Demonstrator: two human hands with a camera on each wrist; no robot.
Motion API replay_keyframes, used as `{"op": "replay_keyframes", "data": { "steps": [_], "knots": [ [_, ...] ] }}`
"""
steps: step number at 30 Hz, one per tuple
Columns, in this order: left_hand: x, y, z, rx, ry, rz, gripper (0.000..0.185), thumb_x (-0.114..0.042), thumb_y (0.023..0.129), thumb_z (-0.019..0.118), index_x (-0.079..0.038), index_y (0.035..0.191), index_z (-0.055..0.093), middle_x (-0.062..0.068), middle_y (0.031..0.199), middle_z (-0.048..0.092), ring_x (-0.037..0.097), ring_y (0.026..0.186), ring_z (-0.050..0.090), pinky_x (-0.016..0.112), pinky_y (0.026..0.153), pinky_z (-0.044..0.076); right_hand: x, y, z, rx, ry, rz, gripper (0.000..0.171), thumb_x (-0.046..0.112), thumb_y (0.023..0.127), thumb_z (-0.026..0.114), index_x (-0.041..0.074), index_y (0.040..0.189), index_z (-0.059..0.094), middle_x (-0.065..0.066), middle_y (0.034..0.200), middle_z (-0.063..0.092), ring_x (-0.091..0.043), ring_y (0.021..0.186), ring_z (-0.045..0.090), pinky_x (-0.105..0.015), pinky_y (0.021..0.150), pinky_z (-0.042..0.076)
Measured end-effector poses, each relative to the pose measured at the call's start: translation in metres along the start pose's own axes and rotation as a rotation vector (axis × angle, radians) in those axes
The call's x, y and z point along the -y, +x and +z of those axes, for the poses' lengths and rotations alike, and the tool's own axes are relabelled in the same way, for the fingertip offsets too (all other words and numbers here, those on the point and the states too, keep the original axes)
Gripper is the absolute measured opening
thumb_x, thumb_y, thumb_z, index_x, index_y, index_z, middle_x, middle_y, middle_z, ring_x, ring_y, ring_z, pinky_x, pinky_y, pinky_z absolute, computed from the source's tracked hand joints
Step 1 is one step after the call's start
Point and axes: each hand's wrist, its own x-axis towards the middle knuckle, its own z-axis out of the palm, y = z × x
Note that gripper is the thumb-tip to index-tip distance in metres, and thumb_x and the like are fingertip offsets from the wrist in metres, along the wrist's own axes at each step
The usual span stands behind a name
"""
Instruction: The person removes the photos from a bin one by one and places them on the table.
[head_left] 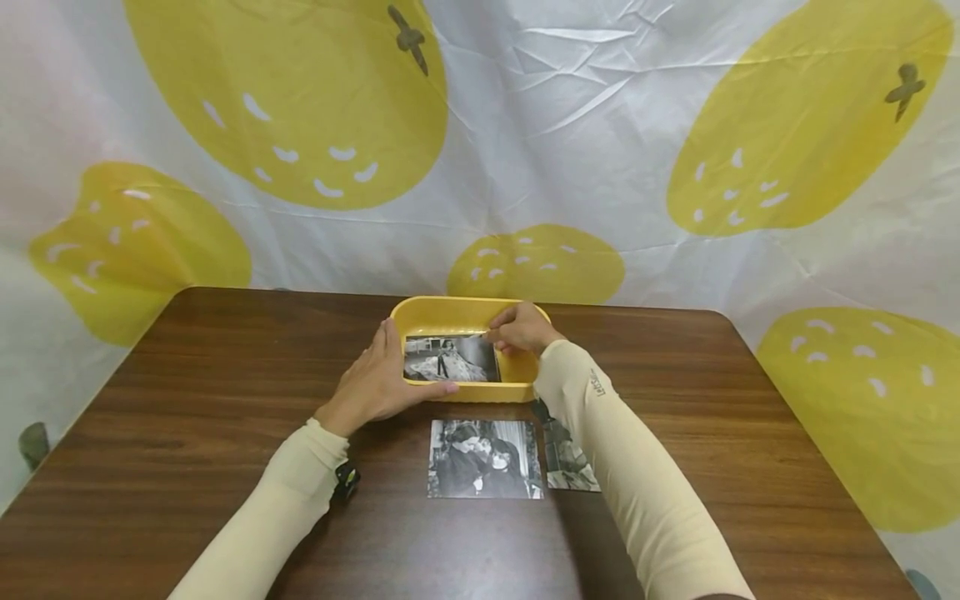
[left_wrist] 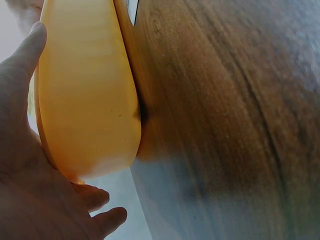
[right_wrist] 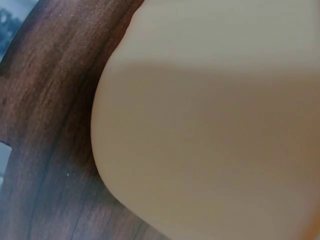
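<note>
A yellow tray [head_left: 465, 312] stands mid-table. My left hand [head_left: 378, 375] holds its left end, thumb along the front rim and fingers up the side. In the left wrist view the tray's outer wall [left_wrist: 85, 100] fills the space beside my palm [left_wrist: 30, 190]. A black-and-white photo [head_left: 452, 358] lies inside the tray, and my right hand [head_left: 517, 329] pinches its top right corner. The right wrist view shows only the tray's wall [right_wrist: 215, 125] against the table [right_wrist: 50, 125].
Two more black-and-white photos lie on the brown wooden table [head_left: 187, 400] in front of the tray: one [head_left: 483, 458] in full view, the other [head_left: 570, 458] partly under my right forearm. A white cloth with yellow lemons [head_left: 600, 125] hangs behind the table.
</note>
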Motion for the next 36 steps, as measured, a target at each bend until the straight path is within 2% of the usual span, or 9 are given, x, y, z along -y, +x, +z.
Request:
{"op": "replay_keyframes", "data": {
  "steps": [5,13,17,25,32,36],
  "knots": [
    [0.0005,-0.0005,-0.0001,0.015,0.006,-0.008,0.147,-0.088,0.068,0.065,0.001,0.16,-0.006,0.025,0.166,0.007,0.048,0.144,0.03,0.06,0.111,0.035,0.0033,-0.0015,-0.0009,-0.004,0.005,-0.005,0.029,0.007,0.093,0.072,-0.008,0.118,0.068,-0.018,0.088,0.07,-0.016,0.066,0.064,-0.032,0.071,0.059],
    [-0.0001,-0.0011,0.0001,-0.007,-0.006,0.002,0.145,-0.085,0.068,0.068,0.001,0.16,-0.003,0.026,0.164,0.014,0.049,0.139,0.038,0.062,0.106,0.039,0.006,-0.0031,-0.0007,-0.017,0.076,-0.005,0.033,0.0,0.092,0.071,-0.012,0.121,0.064,-0.02,0.106,0.065,-0.027,0.08,0.07,-0.04,0.085,0.059],
    [-0.0004,-0.0005,0.0003,-0.006,-0.008,-0.001,0.146,-0.086,0.067,0.068,0.0,0.16,-0.003,0.025,0.165,0.013,0.049,0.139,0.038,0.062,0.106,0.039,0.0042,-0.0026,0.0003,-0.031,0.12,0.004,0.037,-0.003,0.09,0.073,-0.014,0.123,0.062,-0.026,0.115,0.063,-0.026,0.077,0.071,-0.04,0.083,0.059],
    [-0.0006,-0.0006,0.0003,0.003,-0.01,-0.007,0.146,-0.087,0.067,0.068,0.0,0.16,-0.005,0.025,0.166,0.01,0.048,0.142,0.034,0.061,0.109,0.037,0.0015,-0.0002,0.0032,-0.039,0.133,0.005,0.039,0.0,0.088,0.076,-0.011,0.123,0.064,-0.019,0.104,0.066,-0.019,0.073,0.065,-0.037,0.077,0.061],
    [0.0,-0.0001,0.0017,0.005,0.006,-0.007,0.147,-0.088,0.067,0.066,0.001,0.16,-0.004,0.025,0.166,0.009,0.047,0.143,0.032,0.06,0.109,0.037,0.0007,0.001,0.0051,-0.032,0.131,0.013,0.036,0.002,0.087,0.078,-0.006,0.121,0.069,-0.019,0.112,0.07,-0.019,0.076,0.064,-0.034,0.075,0.06],
    [0.0001,0.0,0.0012,0.005,0.011,-0.012,0.147,-0.088,0.067,0.066,0.001,0.16,-0.005,0.025,0.166,0.009,0.048,0.143,0.033,0.06,0.109,0.036,0.001,0.0024,0.0073,-0.037,0.162,0.013,0.034,-0.003,0.085,0.078,-0.006,0.118,0.07,-0.016,0.102,0.071,-0.017,0.072,0.066,-0.034,0.072,0.061]
  ]
}}
